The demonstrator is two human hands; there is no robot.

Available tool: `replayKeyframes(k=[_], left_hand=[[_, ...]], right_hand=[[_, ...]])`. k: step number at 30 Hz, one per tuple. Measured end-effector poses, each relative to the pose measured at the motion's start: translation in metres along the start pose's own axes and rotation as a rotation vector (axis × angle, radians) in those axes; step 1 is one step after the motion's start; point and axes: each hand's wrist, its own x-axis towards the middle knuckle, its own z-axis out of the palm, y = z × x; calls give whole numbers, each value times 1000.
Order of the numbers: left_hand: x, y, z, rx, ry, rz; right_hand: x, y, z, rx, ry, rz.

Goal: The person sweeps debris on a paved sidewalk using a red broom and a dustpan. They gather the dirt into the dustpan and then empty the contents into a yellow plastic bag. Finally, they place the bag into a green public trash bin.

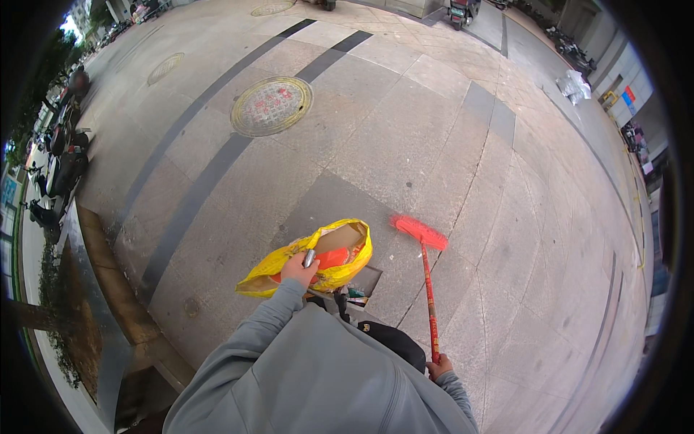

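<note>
In the right hand point(439, 367), grips a long red-handled, red-bristled broom point(429, 291), slanting forward over grey stone paving point(376, 145); in the left hand point(297, 270), clasps a silver cylindrical object point(309, 258) against a gaping yellow plastic bag point(340, 275).

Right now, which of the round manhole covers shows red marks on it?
The large cover, ahead of the left hand and interrupting a dark paving stripe. The left cover and top-edge cover show no visible red.

Grey paving point(390, 130), dark stripes point(334, 56), round manhole cover point(272, 107), scooters point(66, 172) parked at left, daylight
</note>
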Motion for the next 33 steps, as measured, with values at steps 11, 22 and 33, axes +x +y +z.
replayKeyframes(k=[11,22,33], left_hand=[[42,-88,-122,-141,341,-208],[88,-142,-179,-305,753,-379],[80,-133,-222,-323,1414,-726]], right_hand=[[80,-161,5,541,-225,90],[315,-457,24,66,-132,-96],[266,-632,-40,822,-1219,431]])
